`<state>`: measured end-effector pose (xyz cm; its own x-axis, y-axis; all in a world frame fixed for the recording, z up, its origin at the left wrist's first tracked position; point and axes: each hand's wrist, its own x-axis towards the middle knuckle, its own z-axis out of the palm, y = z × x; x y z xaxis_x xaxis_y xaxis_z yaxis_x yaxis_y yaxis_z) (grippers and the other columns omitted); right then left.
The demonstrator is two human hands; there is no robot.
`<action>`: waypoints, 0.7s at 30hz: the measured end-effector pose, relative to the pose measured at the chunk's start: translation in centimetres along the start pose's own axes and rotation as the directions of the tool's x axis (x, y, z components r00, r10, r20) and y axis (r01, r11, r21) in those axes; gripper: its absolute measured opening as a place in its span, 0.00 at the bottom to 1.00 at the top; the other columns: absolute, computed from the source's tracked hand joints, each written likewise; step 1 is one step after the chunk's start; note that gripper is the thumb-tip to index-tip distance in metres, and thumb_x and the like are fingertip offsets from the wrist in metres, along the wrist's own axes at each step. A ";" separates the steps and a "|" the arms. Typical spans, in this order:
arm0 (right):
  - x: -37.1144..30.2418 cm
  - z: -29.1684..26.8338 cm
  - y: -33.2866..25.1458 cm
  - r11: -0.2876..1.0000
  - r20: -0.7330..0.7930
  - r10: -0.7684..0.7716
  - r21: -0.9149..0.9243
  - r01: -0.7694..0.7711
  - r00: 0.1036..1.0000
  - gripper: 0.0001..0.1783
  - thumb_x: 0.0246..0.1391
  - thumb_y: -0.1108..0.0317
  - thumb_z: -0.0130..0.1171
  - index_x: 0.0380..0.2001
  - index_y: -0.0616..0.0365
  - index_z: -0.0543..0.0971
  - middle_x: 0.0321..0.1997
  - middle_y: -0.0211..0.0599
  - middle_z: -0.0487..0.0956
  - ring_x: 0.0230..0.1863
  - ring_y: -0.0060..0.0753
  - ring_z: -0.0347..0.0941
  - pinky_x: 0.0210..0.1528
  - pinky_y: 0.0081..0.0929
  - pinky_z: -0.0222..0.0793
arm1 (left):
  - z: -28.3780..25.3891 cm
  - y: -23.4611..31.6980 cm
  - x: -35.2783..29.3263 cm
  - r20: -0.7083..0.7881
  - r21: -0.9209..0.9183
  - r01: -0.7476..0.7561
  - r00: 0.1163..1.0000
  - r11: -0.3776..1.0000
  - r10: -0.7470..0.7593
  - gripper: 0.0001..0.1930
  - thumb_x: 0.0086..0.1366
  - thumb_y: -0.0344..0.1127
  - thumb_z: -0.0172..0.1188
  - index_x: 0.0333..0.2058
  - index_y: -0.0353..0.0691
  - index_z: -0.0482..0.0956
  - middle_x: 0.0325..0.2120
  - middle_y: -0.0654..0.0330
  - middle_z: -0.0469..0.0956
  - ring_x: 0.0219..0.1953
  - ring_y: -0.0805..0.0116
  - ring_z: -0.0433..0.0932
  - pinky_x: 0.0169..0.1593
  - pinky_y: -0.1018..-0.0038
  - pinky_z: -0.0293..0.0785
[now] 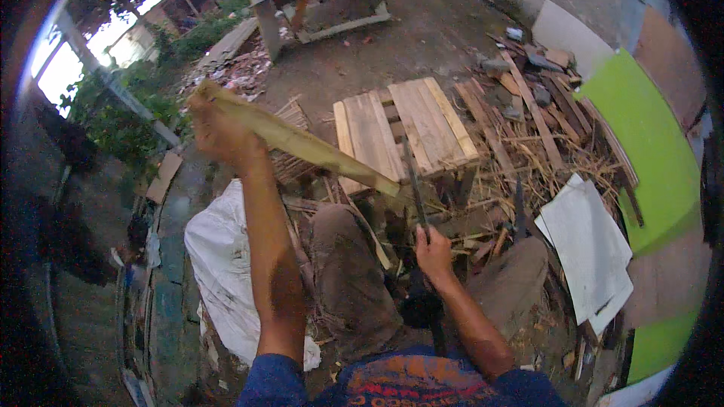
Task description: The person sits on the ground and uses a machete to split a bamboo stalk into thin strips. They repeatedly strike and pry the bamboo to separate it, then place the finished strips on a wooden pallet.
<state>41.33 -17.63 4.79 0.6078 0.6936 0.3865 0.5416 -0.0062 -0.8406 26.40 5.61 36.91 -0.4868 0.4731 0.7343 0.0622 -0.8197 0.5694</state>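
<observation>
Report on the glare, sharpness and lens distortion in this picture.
Head view: the sky burns out to white at the upper left; the left hand and the wooden plank it grips look soft; head view, toward the rim: the green panel at the right appears bowed by the fisheye lens, and the corners go black.

TEXT | on my blue shirt [358, 371], at the lower edge of my head view | printed lettering [422, 390], red above, orange below, beneath a broad orange patch [422, 367] | bottom row partly cut off by the picture's edge
</observation>
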 end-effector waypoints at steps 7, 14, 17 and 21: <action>1.8 -2.3 -2.4 0.982 0.016 0.136 0.132 -0.137 0.991 0.16 0.66 0.60 0.52 0.37 0.63 0.79 0.18 0.30 0.73 0.19 0.20 0.67 0.21 0.27 0.62 | 5.6 5.9 1.0 0.117 -0.111 -0.079 0.989 0.991 0.092 0.22 0.70 0.50 0.57 0.39 0.31 0.81 0.32 0.59 0.80 0.30 0.74 0.76 0.36 0.78 0.73; 4.3 -5.8 -3.5 0.925 0.032 0.306 0.225 -0.305 0.951 0.20 0.63 0.54 0.56 0.38 0.63 0.80 0.27 0.44 0.80 0.27 0.39 0.76 0.33 0.36 0.70 | 7.5 8.1 2.9 0.299 -0.388 0.094 0.954 0.917 0.029 0.22 0.70 0.52 0.55 0.36 0.34 0.80 0.28 0.63 0.78 0.28 0.73 0.75 0.34 0.76 0.71; 4.2 -4.6 -1.2 0.824 -0.053 0.447 0.414 -0.387 0.893 0.19 0.60 0.53 0.62 0.39 0.60 0.81 0.24 0.31 0.79 0.23 0.23 0.71 0.27 0.29 0.68 | 7.1 5.9 5.4 0.044 0.142 -0.110 0.994 0.984 0.104 0.22 0.69 0.53 0.57 0.37 0.34 0.79 0.27 0.60 0.78 0.28 0.68 0.78 0.33 0.72 0.74; 5.7 -5.5 0.4 0.681 -0.173 0.557 0.655 -0.327 0.812 0.20 0.58 0.58 0.66 0.45 0.64 0.77 0.20 0.26 0.74 0.13 0.16 0.65 0.14 0.19 0.61 | 4.4 2.0 3.6 0.012 -0.420 0.404 0.898 0.812 -0.441 0.25 0.67 0.55 0.59 0.41 0.33 0.78 0.33 0.54 0.79 0.30 0.59 0.81 0.33 0.65 0.79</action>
<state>48.19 -17.68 8.78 0.8961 0.4350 -0.0885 -0.2104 0.2406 -0.9475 28.66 7.08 42.33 -0.4540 0.7898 0.4125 -0.5124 -0.6102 0.6043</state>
